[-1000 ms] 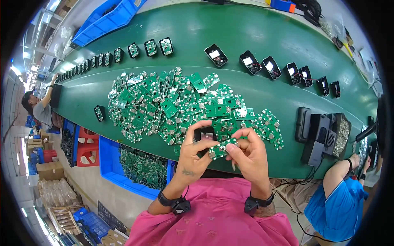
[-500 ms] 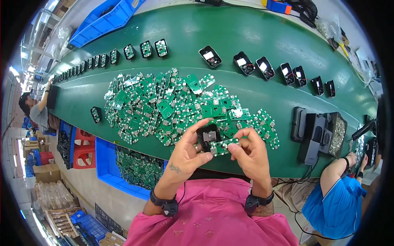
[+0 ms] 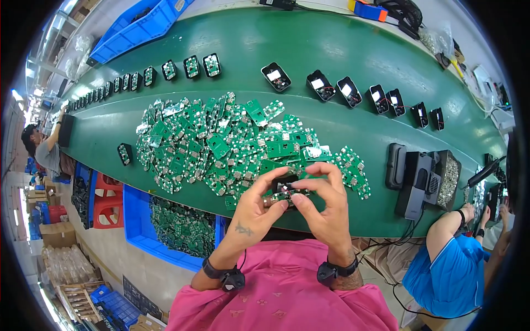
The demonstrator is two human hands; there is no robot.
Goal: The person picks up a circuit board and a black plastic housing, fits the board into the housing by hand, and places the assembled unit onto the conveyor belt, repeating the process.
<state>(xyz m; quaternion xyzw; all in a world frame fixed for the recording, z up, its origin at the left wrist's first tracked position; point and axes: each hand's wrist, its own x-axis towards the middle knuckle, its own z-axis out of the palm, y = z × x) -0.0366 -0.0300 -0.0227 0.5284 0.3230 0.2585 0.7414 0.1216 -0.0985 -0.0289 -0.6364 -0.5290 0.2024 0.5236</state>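
Close in front of me, my left hand (image 3: 255, 208) is closed around a small black housing (image 3: 283, 181), which is partly hidden by my fingers. A green circuit board (image 3: 282, 195) sits tilted at the near side of the housing, seen almost edge-on. My right hand (image 3: 327, 205) grips that board between thumb and fingers, while my left thumb also presses near it. Just beyond both hands spreads a big heap of green circuit boards (image 3: 218, 146). How far the board reaches into the housing cannot be made out.
Black housings with boards (image 3: 211, 65) line the far left; open black housings (image 3: 276, 76) stand at far right. A blue crate (image 3: 135, 220) of boards sits below the table's left edge. Right of the heap are dark grey devices (image 3: 417, 182). A co-worker in blue (image 3: 447, 276) sits at right.
My right hand has moved left, closer to my left hand. The board has gone from lying face-up beside the housing to standing tilted against it. The whole view has shifted slightly.
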